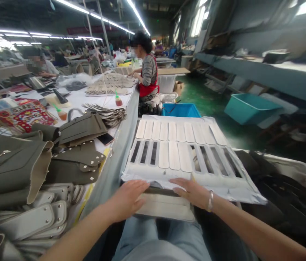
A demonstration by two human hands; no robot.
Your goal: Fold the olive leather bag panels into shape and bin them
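Head view. White slotted board (212, 179), bearing pale strips (173, 156), in front of the person; left hand (127, 198) and right hand (192, 192) at its near edge, loosely outstretched; whether either grips it cannot be told. Dark heap (280, 195) at right, blurred.

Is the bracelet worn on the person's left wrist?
No, the bracelet sits just behind the right hand.
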